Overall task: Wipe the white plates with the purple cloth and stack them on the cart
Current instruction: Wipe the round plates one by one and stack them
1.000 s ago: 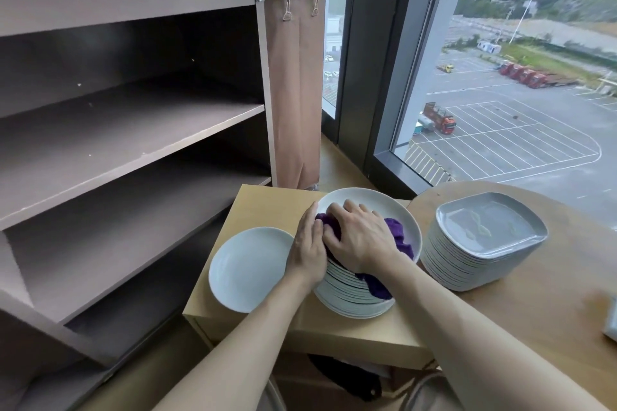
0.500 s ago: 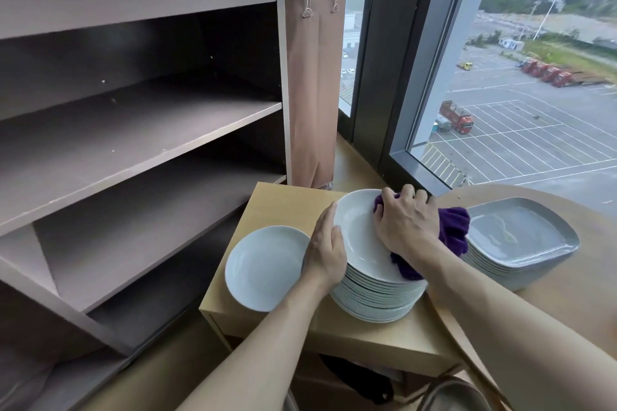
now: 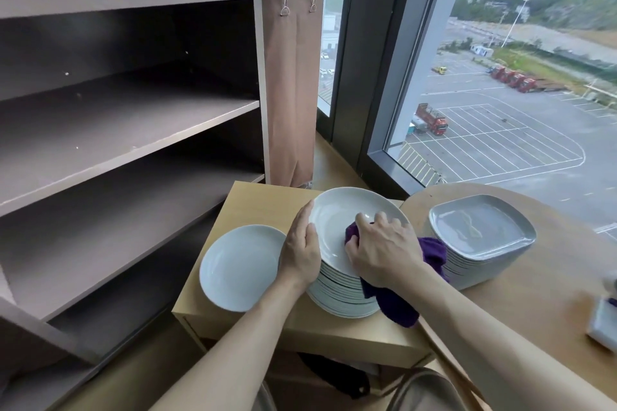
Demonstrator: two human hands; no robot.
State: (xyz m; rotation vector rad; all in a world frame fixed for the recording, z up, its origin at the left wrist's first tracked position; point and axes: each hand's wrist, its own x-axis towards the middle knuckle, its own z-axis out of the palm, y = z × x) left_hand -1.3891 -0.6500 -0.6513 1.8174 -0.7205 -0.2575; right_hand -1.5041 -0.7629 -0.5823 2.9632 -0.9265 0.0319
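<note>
Glossy white plates (image 3: 337, 220), soft purple cloth (image 3: 397, 305), matt wooden table (image 3: 263, 200)

Me in view: two hands, two forearms, nothing else.
Left hand (image 3: 302, 252): bare, back and thumb side visible.
Right hand (image 3: 384, 252): bare, back visible, knuckles and tendon lines clear.
Nails look short, too small to say more.
Left forearm (image 3: 233, 354) and right forearm (image 3: 494, 344): bare from wrist all the way to the near frame edge.
Upper arms out of frame.
Both forearms look wider near the lens.
</note>
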